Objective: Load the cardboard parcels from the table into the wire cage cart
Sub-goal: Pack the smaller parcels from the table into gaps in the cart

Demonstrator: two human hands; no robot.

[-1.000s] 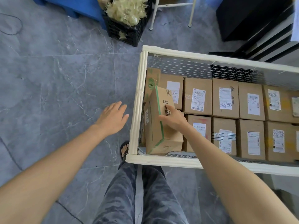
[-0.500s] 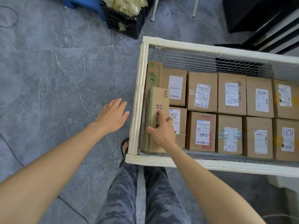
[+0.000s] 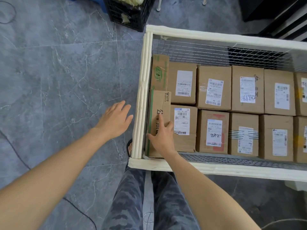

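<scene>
A wire cage cart [image 3: 141,103] with white padded rims holds two rows of several labelled cardboard parcels. A narrow green-striped parcel [image 3: 160,103] stands on edge in the cart's near left corner, wedged between the left wall and a labelled parcel [image 3: 183,122]. My right hand [image 3: 162,136] presses on its top face with spread, straight fingers. A second narrow parcel with a green logo [image 3: 159,72] stands behind it. My left hand [image 3: 114,120] hovers open over the floor, just outside the cart's left rim, touching nothing.
A black plastic crate [image 3: 127,14] with pale packing filler stands on the grey tile floor beyond the cart's far left corner. White stool legs [image 3: 158,4] are behind it. Dark furniture [image 3: 265,10] stands at the upper right. My legs and a sandalled foot are by the cart's near corner.
The green-striped parcel went from tilted to upright and sank into the gap by the left wall. My right hand shifted from gripping its edge to pressing its top. The left hand barely moved.
</scene>
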